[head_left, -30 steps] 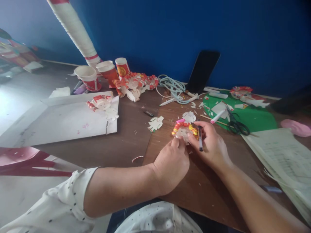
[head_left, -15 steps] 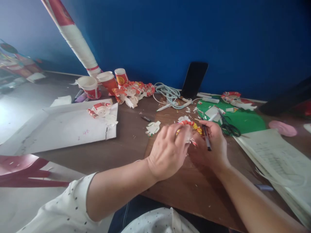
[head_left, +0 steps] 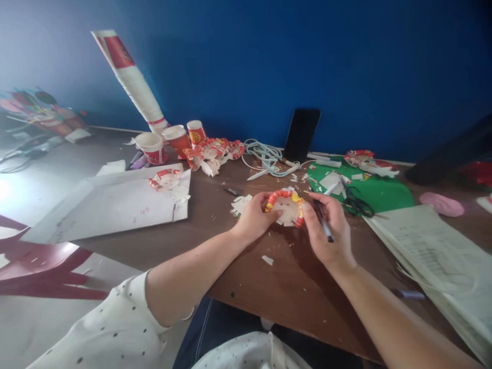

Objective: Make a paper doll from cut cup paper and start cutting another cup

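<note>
Between my two hands is a paper doll face [head_left: 286, 211], pale with small drawn features and a curved band of red and yellow curls round its top and sides. My left hand [head_left: 255, 218] pinches its left edge, thumb on the front. At the right edge, my right hand [head_left: 330, 225] grips the curls with thumb and fingers. A dark pen [head_left: 323, 221] is also tucked in the right hand, slanting down toward the palm. Beside my left hand lies a white paper cutout [head_left: 241, 205], partly covered by that hand.
Black scissors [head_left: 357, 205] and paper scraps rest on a green disc [head_left: 395, 189] at right. A phone [head_left: 303, 134] leans on the blue wall behind a coiled cable [head_left: 265, 156]. Paper cups [head_left: 151, 148] stand at back left, near a white board [head_left: 111, 205]. Papers [head_left: 434, 256] lie right.
My left hand has moved from over the paper face to its left edge, uncovering it. The face now tilts toward me. A small scrap shows on the table below. The view has shifted slightly.
</note>
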### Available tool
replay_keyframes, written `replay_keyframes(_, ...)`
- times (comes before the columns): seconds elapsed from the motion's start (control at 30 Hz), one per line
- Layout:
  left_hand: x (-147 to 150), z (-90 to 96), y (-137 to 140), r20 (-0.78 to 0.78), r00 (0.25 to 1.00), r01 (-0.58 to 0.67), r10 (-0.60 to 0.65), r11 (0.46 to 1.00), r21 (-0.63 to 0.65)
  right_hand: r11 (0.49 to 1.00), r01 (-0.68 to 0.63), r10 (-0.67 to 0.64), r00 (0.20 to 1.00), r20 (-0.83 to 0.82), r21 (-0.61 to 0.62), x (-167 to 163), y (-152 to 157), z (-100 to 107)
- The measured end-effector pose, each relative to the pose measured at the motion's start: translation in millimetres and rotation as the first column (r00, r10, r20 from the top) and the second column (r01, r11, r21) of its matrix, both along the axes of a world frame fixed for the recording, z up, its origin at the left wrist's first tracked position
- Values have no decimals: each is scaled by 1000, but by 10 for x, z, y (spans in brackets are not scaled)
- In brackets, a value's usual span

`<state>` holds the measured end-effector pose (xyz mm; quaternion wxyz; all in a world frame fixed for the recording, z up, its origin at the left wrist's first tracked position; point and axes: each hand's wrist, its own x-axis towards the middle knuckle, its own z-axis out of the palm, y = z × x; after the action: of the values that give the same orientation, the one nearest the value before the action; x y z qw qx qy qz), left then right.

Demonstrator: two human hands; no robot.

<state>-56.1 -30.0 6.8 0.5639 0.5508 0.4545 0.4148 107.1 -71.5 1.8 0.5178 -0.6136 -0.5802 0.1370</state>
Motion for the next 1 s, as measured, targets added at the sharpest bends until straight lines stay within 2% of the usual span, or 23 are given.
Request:
replay_keyframes(0.1, 11, 18, 16, 80, 994, -72, 79, 993, -96, 999, -37, 32, 978, -208, -19, 19, 13, -24)
replay_keyframes(0.17, 15, 21, 18, 114, 986, -104, 118, 988, -115, 995, -73, 51, 954, -295, -64, 21, 13, -23)
replay_keyframes(0.33, 13, 20, 33, 125, 983, -124, 132, 990, -70, 967, -214, 160, 933, -322, -138, -32, 2, -34)
replay_keyframes(0.53, 17, 9, 36, 51, 992, -114, 114, 993, 8, 938, -253, 108, 862, -495, -236, -111, 49, -63)
replay_keyframes(0.67, 27, -27, 44, 70, 993, -101, 100, 995, 20, 926, -254, 77, 850, -521, -279, -125, 70, -34)
replay_keyframes(0.77, 41, -50, 52, 115, 991, -71, 75, 997, -34, 924, -241, 56, 854, -517, -298, -124, 74, -12)
replay_keyframes(0.87, 56, -62, 55, 163, 986, -3, 21, 994, -107, 935, -219, 45, 854, -518, -280, -128, 75, -2)
replay_keyframes(1.0, 64, -50, 48, 163, 986, -9, 31, 991, -136, 943, -228, 76, 858, -509, -244, -137, 74, 4)
